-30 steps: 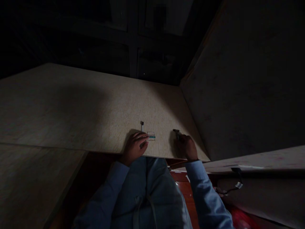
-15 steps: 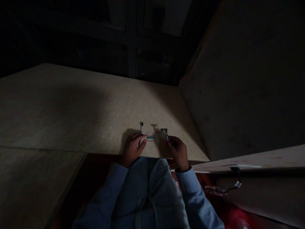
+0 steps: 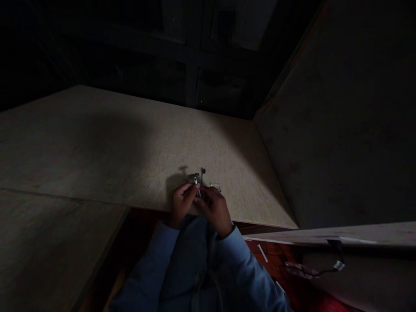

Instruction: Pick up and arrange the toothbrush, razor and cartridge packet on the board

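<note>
Both my hands meet at the near edge of a pale wooden board. My right hand and my left hand pinch a small razor with a dark T-shaped head, held just above the board. A second small razor-like tool lies on the board just behind it. A small clear packet with a teal stripe lies right of my fingers, partly hidden by my right hand. The scene is very dim.
A large board leans upright on the right. Another pale board lies lower left. A shelf edge with a cable and small white connector sits lower right. Red floor shows below.
My right hand carried the razor leftwards from the board's right part to meet my left hand. My left hand let go of the clear packet and now pinches the razor too.
</note>
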Available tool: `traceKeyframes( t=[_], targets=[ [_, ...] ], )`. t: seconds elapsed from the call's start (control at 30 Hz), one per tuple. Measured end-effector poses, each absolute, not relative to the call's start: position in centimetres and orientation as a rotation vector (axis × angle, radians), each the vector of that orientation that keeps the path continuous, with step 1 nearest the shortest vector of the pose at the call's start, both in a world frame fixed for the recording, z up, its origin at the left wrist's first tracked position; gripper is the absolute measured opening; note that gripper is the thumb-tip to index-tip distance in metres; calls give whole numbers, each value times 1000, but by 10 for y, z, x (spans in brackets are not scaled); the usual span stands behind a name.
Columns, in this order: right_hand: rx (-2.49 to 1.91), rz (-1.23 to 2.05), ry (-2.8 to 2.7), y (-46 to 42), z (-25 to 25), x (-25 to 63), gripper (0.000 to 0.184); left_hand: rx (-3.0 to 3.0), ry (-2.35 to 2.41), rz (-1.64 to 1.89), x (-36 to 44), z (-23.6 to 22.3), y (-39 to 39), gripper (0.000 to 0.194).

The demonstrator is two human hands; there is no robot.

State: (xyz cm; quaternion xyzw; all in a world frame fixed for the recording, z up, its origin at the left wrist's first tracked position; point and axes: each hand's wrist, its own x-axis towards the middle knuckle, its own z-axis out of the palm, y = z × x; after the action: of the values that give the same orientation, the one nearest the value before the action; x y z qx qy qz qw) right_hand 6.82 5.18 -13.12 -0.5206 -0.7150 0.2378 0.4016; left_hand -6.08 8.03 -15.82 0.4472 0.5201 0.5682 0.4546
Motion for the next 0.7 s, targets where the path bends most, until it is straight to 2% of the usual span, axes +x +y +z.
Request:
traceKeyframes(
  t=[0.37, 0.5, 0.7],
  targets=[
    [-1440, 583, -1648, 47, -169, 191, 26, 1128, 1428, 1476, -67, -162, 87, 36],
    [-1418, 567, -1608, 45, -173, 195, 23, 1300, 1574, 1425, -78, -151, 96, 28],
    [-1427, 308, -1816, 40, -176, 176, 24, 1645, 1741, 1154, -76, -145, 103, 31]
  ],
)
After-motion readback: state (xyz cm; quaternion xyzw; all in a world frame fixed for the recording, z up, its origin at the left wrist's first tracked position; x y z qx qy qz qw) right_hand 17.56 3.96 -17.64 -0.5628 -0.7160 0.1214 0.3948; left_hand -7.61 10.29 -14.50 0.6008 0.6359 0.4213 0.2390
